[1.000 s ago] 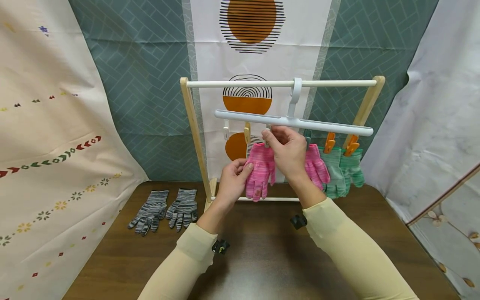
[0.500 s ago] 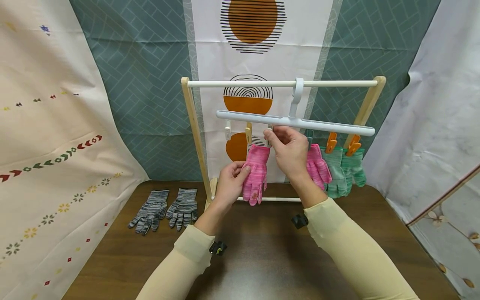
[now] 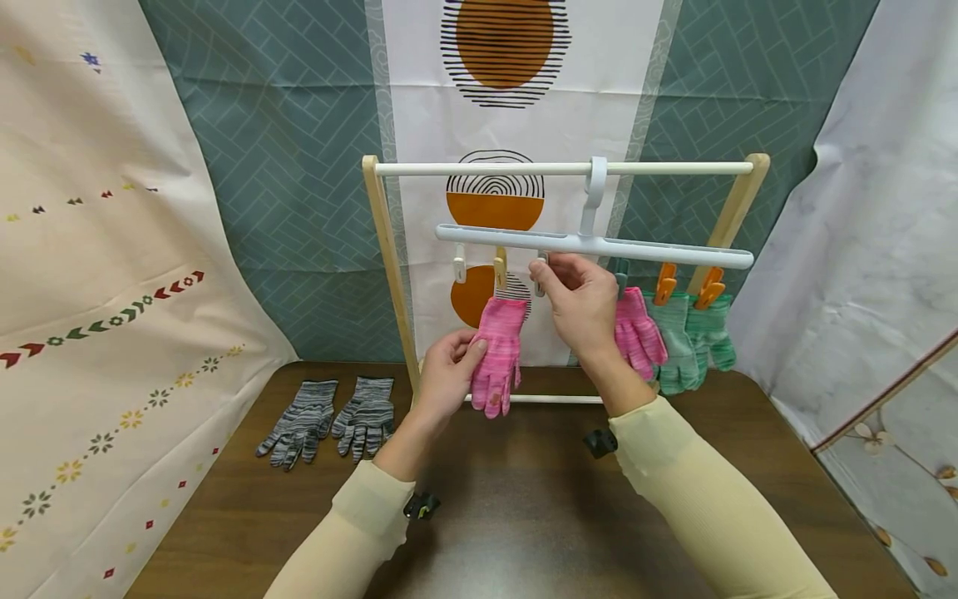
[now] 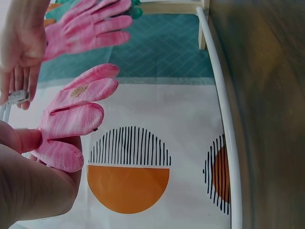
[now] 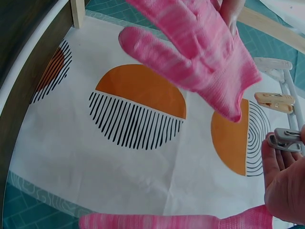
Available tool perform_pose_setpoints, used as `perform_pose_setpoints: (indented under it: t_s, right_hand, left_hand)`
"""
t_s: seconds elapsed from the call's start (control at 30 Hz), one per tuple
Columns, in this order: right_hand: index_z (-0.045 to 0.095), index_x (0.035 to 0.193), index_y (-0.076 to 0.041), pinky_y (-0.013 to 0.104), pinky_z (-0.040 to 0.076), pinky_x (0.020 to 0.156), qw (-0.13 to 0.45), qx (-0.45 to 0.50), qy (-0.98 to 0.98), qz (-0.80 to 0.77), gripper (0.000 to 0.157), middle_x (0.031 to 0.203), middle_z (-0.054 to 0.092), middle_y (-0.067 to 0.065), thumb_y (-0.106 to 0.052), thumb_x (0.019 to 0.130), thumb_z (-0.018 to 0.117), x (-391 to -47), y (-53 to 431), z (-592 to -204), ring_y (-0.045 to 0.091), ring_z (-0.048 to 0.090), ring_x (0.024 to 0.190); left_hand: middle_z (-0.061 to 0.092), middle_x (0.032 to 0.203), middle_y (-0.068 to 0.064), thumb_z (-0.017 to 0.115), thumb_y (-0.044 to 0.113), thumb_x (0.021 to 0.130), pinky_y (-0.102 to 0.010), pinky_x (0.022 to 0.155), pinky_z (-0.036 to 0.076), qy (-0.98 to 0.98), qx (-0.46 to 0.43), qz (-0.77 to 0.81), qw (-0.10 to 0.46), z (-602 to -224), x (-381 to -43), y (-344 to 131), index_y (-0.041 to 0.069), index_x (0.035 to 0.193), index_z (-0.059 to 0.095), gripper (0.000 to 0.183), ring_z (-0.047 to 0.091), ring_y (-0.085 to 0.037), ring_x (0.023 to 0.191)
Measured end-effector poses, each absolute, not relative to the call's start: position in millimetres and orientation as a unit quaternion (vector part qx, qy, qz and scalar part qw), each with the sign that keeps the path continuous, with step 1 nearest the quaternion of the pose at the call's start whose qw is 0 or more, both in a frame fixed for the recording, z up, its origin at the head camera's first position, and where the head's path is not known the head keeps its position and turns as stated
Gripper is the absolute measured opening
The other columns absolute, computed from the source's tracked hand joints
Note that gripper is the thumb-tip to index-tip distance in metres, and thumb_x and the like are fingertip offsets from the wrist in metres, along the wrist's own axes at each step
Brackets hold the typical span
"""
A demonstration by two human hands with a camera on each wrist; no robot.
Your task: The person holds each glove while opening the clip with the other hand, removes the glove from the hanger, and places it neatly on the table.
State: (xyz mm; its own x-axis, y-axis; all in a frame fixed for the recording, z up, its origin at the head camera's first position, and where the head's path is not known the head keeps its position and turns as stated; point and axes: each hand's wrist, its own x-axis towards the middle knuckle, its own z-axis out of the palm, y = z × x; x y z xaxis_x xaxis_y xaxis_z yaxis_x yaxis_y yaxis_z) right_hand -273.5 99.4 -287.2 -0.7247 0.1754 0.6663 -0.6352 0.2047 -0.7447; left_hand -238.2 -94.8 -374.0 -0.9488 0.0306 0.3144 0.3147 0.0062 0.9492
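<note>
Pink glove (image 3: pixel 501 345): pinched at one side by L hand (image 3: pixel 447 374), cuff up, below hanger (image 3: pixel 516 240), apart from clips. R hand (image 3: pixel 585 304) pinches grey clip (image 5: pixel 285 137). Prob. v. light, soft, floppy knit, not fragile, low slip; best hold nr cuff edge, b/c cloth may fold.

Soft glare on the tabletop (image 3: pixel 490 549)

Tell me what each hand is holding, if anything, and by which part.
Left hand: a pink glove, by its side edge, around mid-length. Right hand: a gray clip, pinched; exactly which part cannot be told.
</note>
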Motion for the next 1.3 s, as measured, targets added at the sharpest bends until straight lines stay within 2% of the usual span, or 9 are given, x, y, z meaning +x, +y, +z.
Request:
perform_pose_setpoints:
  t_s: [0.4, 0.63, 0.8, 1.07, 1.3]
  right_hand:
    - [0.08, 0.11, 0.0, 0.022, 0.058, 0.076, 0.328, 0.165, -0.698, 0.615, 0.028, 0.096, 0.079, 0.013, -0.023, 0.095, 0.084, -275.6, 102.0, -287.4, 0.014, 0.072, 0.081]
    - [0.079, 0.112, 0.002, 0.024, 0.059, 0.078, 0.321, 0.17, -0.697, 0.618, 0.033, 0.097, 0.079, 0.015, -0.024, 0.093, 0.085, -277.5, 104.8, -289.4, 0.013, 0.073, 0.08]
    - [0.077, 0.115, 0.004, 0.024, 0.06, 0.081, 0.314, 0.174, -0.703, 0.614, 0.036, 0.1, 0.079, 0.015, -0.023, 0.093, 0.085, -277.5, 105.9, -290.1, 0.011, 0.075, 0.085]
    - [0.077, 0.118, 0.001, 0.024, 0.06, 0.082, 0.299, 0.182, -0.711, 0.61, 0.035, 0.103, 0.079, 0.014, -0.024, 0.093, 0.085, -277.5, 108.0, -291.1, 0.015, 0.075, 0.086]
    - [0.077, 0.117, 0.002, 0.024, 0.06, 0.081, 0.296, 0.194, -0.706, 0.613, 0.035, 0.104, 0.079, 0.015, -0.022, 0.093, 0.085, -277.9, 109.7, -290.9, 0.014, 0.074, 0.086]
  left_hand:
    - [0.077, 0.096, -0.016, 0.064, 0.014, 0.108, -0.027, 0.067, 0.057, -0.729, -0.113, -0.665, 0.118, -381.0, -226.1, -117.2, -0.003, 0.121, 0.07, 0.023, 0.069, -0.018, 0.076]
    - [0.077, 0.097, -0.016, 0.064, 0.017, 0.109, -0.027, 0.066, 0.058, -0.742, -0.103, -0.651, 0.118, -383.9, -217.9, -132.1, -0.003, 0.123, 0.07, 0.026, 0.071, -0.02, 0.077]
    - [0.076, 0.098, -0.017, 0.064, 0.015, 0.108, -0.027, 0.066, 0.059, -0.743, -0.097, -0.652, 0.113, -384.4, -212.4, -142.0, -0.003, 0.123, 0.069, 0.024, 0.071, -0.021, 0.077]
    - [0.076, 0.098, -0.018, 0.063, 0.017, 0.109, -0.026, 0.068, 0.058, -0.75, -0.096, -0.645, 0.111, -385.8, -205.5, -157.5, -0.003, 0.122, 0.07, 0.025, 0.07, -0.018, 0.078]
    - [0.076, 0.098, -0.019, 0.061, 0.018, 0.11, -0.028, 0.067, 0.06, -0.747, -0.089, -0.651, 0.099, -385.7, -198.0, -172.2, -0.005, 0.125, 0.067, 0.027, 0.072, -0.018, 0.077]
